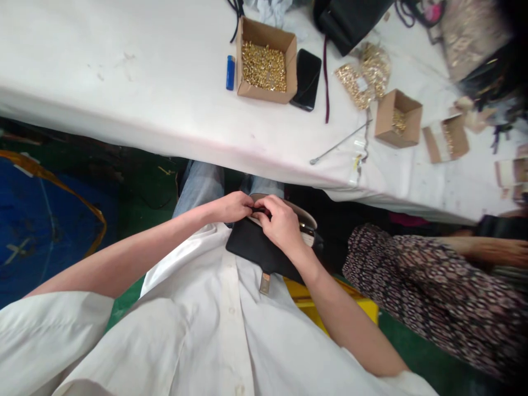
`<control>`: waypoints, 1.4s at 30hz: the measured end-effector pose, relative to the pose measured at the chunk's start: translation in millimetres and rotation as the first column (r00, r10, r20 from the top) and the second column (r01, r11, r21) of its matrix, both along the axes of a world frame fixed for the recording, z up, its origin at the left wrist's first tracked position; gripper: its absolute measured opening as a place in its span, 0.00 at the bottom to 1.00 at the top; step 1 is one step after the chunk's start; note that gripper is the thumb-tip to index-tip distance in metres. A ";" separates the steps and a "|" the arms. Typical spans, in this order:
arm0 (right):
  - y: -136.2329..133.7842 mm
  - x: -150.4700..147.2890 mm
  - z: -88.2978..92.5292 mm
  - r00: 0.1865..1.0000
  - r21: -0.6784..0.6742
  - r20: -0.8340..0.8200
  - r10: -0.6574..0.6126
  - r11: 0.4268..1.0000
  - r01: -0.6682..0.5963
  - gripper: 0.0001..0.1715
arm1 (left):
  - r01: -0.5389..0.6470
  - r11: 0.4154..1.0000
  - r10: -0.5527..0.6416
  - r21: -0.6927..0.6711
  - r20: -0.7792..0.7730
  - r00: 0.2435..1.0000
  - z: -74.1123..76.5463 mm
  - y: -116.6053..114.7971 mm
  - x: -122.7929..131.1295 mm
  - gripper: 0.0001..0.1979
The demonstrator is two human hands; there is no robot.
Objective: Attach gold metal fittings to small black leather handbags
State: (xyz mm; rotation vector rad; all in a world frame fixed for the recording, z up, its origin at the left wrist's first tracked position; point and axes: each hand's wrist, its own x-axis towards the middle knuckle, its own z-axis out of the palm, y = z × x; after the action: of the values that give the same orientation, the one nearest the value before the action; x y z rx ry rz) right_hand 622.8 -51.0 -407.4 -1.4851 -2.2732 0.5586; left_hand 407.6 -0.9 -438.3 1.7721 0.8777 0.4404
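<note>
A black handbag (pixel 250 242) lies on my lap with its flap folded back toward me. A metal clasp (pixel 265 283) hangs from the flap's edge, and a beige lining shows at the bag's opening. My left hand (pixel 236 207) is closed, its fingertips pinching the bag at its left corner. Close against it, my right hand (pixel 281 223) is bent over the bag's edge, thumb and fingers pinched on the same dark part. The exact piece between the fingertips is too small to make out.
On the white-covered table (pixel 165 82) stand a box of gold hardware (pixel 264 66), a blue lighter (pixel 230 72), a black phone (pixel 307 80), a thin metal rod (pixel 340 144) and a smaller box (pixel 398 118). At right is another person's patterned sleeve (pixel 433 286). A blue container (pixel 45 220) stands left.
</note>
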 end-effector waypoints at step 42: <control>-5.6 36.2 93.1 0.697 -0.072 -0.688 -0.202 0.975 0.212 0.18 | -0.377 0.882 0.445 -0.282 0.241 0.863 68.6 -85.9 15.9 0.40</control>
State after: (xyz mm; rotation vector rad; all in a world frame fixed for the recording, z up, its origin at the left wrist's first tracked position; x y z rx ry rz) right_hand 659.1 -56.6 -314.3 -1.2128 -1.4931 0.8552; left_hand 423.5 -86.7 -369.7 1.2588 1.0454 0.8335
